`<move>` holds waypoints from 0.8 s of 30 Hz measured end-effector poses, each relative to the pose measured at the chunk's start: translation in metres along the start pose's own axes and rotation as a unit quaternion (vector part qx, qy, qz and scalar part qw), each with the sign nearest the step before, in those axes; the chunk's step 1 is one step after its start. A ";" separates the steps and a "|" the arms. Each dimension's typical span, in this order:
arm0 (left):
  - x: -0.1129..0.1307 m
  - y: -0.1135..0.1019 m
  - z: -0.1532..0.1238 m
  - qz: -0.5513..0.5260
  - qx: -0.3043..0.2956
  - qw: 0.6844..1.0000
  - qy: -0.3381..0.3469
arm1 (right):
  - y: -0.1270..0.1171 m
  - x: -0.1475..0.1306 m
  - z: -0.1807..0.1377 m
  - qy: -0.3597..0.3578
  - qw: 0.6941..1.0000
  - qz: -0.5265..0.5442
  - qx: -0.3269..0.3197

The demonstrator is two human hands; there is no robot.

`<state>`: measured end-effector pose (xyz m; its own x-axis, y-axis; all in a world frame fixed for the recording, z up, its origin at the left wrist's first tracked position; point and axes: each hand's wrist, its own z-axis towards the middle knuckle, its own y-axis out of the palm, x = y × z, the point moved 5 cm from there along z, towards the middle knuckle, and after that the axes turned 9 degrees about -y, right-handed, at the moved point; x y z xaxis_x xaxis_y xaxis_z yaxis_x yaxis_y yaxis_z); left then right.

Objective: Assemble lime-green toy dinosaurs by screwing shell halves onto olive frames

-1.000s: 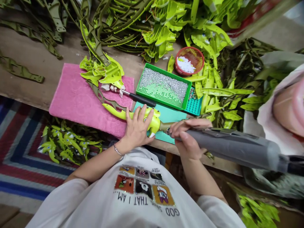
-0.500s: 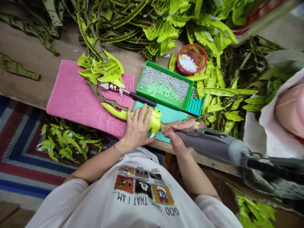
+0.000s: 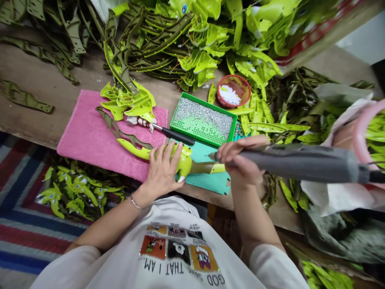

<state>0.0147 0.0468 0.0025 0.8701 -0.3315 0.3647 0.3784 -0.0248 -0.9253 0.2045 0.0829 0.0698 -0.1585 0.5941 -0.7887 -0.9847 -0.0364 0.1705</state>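
Observation:
My left hand (image 3: 162, 170) presses down on a lime-green plastic toy part (image 3: 183, 162), fingers curved over it, at the near edge of the pink towel (image 3: 87, 136). My right hand (image 3: 240, 160) is wrapped round a grey electric screwdriver (image 3: 300, 162) held level, its tip just above the teal mat (image 3: 207, 178) right of the toy part. A black-handled screwdriver (image 3: 174, 135) lies beside a second green part (image 3: 129, 98) on the towel.
A green tray of small screws (image 3: 204, 118) sits behind the mat, a red basket with white bits (image 3: 234, 89) beyond it. Heaps of lime and olive plastic parts (image 3: 192, 40) cover the back of the wooden bench. More green parts (image 3: 78, 192) lie on the striped floor below.
The grey screwdriver has lifted away from the toy part's end and swung up to the right. The toy part and my left hand have shifted slightly left.

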 end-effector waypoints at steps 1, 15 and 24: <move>-0.005 -0.003 0.000 0.004 -0.001 1.000 0.000 | -0.009 0.006 0.010 -0.040 0.998 -0.022 0.043; 0.002 -0.026 -0.026 -0.152 0.170 0.972 0.047 | -0.051 0.099 0.023 0.004 0.967 -0.175 0.185; 0.076 0.010 -0.013 -0.049 0.075 0.979 0.183 | -0.047 0.095 0.024 0.015 0.964 -0.194 0.180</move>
<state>0.0802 0.0095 0.0199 0.6662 -0.6506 0.3644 0.5204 0.0556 -0.8521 0.2371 0.1605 0.0013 0.2100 0.4821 -0.8506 -0.8818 0.4692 0.0483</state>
